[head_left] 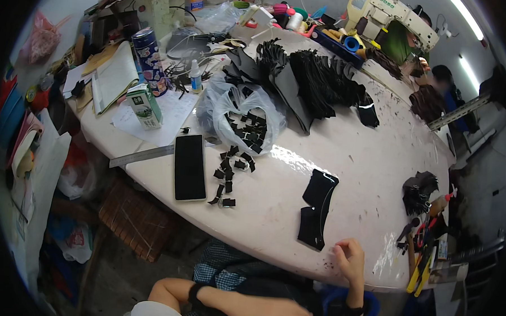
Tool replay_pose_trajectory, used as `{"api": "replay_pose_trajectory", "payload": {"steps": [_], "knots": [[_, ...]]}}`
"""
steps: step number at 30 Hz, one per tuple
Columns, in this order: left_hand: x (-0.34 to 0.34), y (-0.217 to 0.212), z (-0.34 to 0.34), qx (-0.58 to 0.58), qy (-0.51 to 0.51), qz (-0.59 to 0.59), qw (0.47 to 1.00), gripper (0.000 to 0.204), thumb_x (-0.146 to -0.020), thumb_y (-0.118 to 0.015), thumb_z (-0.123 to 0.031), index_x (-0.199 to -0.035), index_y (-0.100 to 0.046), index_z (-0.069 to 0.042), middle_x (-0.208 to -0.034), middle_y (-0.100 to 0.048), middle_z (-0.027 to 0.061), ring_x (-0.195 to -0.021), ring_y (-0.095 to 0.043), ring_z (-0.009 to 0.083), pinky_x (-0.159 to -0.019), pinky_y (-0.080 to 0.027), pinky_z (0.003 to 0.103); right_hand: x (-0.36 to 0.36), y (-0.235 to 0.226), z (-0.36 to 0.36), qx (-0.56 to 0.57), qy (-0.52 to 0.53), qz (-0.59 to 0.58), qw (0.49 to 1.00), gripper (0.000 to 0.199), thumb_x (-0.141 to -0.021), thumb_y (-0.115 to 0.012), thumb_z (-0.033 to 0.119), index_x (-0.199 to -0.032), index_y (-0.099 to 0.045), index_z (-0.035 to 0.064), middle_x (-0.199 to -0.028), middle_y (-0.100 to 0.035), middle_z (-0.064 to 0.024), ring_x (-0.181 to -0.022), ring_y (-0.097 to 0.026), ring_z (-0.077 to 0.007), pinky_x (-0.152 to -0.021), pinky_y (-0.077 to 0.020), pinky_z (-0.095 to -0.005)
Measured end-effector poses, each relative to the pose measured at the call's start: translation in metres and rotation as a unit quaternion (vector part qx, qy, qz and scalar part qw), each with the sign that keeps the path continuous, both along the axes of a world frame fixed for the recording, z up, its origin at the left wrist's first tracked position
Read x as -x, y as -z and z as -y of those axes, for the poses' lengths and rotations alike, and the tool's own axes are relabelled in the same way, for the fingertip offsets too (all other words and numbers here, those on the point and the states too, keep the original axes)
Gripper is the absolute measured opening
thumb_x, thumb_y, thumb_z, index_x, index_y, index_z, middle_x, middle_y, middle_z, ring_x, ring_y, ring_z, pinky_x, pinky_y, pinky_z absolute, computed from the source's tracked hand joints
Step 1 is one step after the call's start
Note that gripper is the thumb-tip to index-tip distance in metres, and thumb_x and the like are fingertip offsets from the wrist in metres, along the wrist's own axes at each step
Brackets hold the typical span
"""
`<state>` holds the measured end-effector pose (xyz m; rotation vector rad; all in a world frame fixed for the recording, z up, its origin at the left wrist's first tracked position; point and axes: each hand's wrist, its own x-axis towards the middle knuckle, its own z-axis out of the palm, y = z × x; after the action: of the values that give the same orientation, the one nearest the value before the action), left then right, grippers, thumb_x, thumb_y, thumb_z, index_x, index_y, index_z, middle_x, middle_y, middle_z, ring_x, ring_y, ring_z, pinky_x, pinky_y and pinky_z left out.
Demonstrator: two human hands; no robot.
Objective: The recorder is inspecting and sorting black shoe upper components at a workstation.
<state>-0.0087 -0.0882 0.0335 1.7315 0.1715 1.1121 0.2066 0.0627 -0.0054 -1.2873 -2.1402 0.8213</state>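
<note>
Near the table's front edge is my right hand [350, 260], its fingers loosely curled and a little apart, with nothing seen in them. Just left of its fingertips lies a black curved leather-like piece [317, 210] with a notch in its left side. Low in the picture my left hand [277, 312] reaches across my lap toward the right. It is smeared by motion and its fingers run out of view at the lower edge. Short black strap tabs with metal rings [228, 174] are scattered left of the leather-like piece, beside a dark-screened phone [190, 167].
A clear plastic bag [213, 102] holds more tabs. Behind it rise stacked black pieces [324, 85]. A steel ruler [146, 155], green-and-white carton [144, 106] and patterned can [150, 60] stand or lie left. Tools [424, 244] line the right edge; a sewing machine [392, 17] stands at back.
</note>
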Motion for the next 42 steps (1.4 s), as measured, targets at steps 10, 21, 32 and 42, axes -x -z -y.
{"api": "replay_pose_trajectory", "payload": {"steps": [10, 21, 32, 42], "knots": [[0.132, 0.045, -0.058, -0.006, -0.595, -0.490, 0.637, 0.063, -0.068, -0.069, -0.027, -0.121, -0.044, -0.005, -0.135, -0.024, 0.0251, -0.122, -0.022, 0.0467, -0.098, -0.024, 0.053, -0.012, 0.010, -0.014, 0.061, 0.050, -0.106, 0.991, 0.002, -0.076, -0.056, 0.000, -0.075, -0.055, -0.0011, -0.073, -0.053, -0.0037, -0.062, -0.049, -0.0094, -0.057, -0.0400, -0.0214], [0.134, 0.051, -0.099, -0.002, -0.422, -0.433, 0.797, 0.059, -0.072, -0.067, -0.025, -0.120, -0.042, -0.002, -0.133, -0.025, 0.0287, -0.117, -0.033, 0.0458, -0.099, -0.028, 0.047, -0.009, 0.018, -0.013, -0.031, 0.070, -0.095, 0.993, 0.004, -0.073, -0.059, -0.001, -0.072, -0.055, -0.0001, -0.068, -0.052, -0.0066, -0.055, -0.049, -0.0122, -0.050, -0.0392, -0.0225], [0.280, 0.035, -0.204, -0.062, -0.769, -0.378, 0.513, 0.055, -0.066, -0.070, -0.029, -0.110, -0.053, -0.001, -0.115, -0.050, 0.0201, -0.108, -0.046, 0.0366, -0.092, -0.036, 0.040, -0.015, 0.021, -0.019, 0.010, 0.078, -0.127, 0.989, 0.004, -0.070, -0.059, -0.002, -0.071, -0.055, -0.0006, -0.068, -0.054, -0.0083, -0.056, -0.051, -0.0149, -0.052, -0.0406, -0.0233], [0.304, 0.031, -0.230, 0.143, -0.728, -0.276, 0.610, 0.014, -0.081, -0.053, -0.014, -0.090, -0.059, -0.005, -0.088, -0.060, 0.0087, -0.078, -0.056, 0.0206, -0.068, -0.042, 0.031, -0.016, 0.024, -0.022, -0.027, 0.076, -0.136, 0.987, 0.004, -0.072, -0.058, 0.000, -0.069, -0.055, 0.0000, -0.068, -0.053, -0.0058, -0.058, -0.048, -0.0117, -0.053, -0.0383, -0.0223]]}}
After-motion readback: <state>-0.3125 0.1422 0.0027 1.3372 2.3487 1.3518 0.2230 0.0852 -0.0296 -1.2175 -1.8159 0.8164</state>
